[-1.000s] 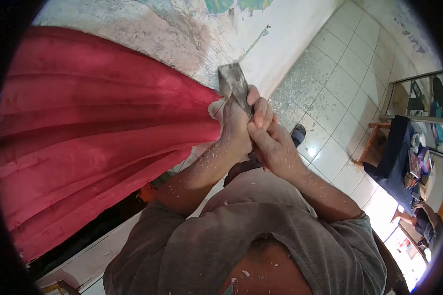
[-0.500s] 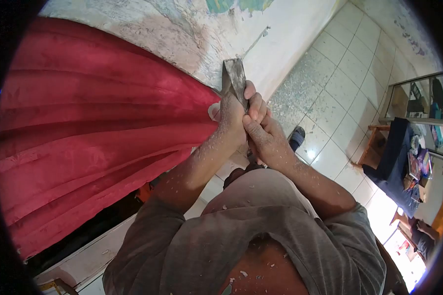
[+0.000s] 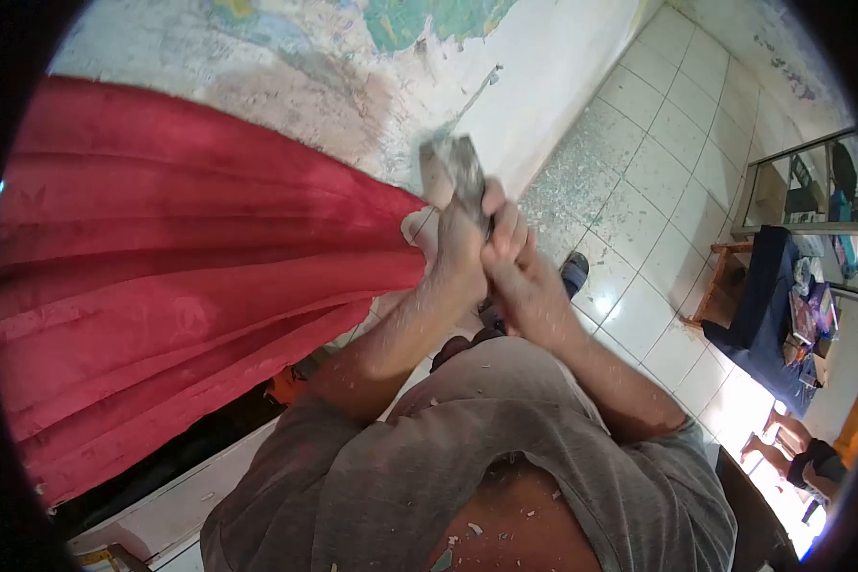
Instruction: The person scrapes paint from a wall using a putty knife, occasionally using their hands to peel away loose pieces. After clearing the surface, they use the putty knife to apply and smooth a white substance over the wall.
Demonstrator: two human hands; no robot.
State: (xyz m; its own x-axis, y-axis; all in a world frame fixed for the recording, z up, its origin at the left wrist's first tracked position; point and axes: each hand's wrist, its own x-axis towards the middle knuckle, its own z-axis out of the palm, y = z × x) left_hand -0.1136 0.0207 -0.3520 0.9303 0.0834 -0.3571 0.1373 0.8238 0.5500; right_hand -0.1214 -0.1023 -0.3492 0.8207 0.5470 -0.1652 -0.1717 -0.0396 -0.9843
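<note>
Both my hands grip a scraper with a flat, worn metal blade [image 3: 463, 162], smeared by motion. My left hand [image 3: 461, 236] is wrapped round its lower part, fingers curled over the right side. Clasped against it from below is my right hand [image 3: 522, 281], also closed. Pale dust and flakes speckle both hands and forearms. The blade overlaps the lower part of a wall [image 3: 353, 119] with peeling, patchy paint. The handle is mostly hidden in my fingers.
A red curtain [image 3: 210, 248] hangs at the left, close to my left forearm. Paint chips [image 3: 586, 162] litter the tiled floor [image 3: 672, 114] along the wall. At the right stand a cloth-draped piece of furniture [image 3: 758, 315] and a glass-fronted cabinet [image 3: 801, 195]. Another person's legs [image 3: 791, 453] show at lower right.
My hands and the scraper have moved slightly down and right in the view and are now blurred. More of the other person's legs shows at lower right.
</note>
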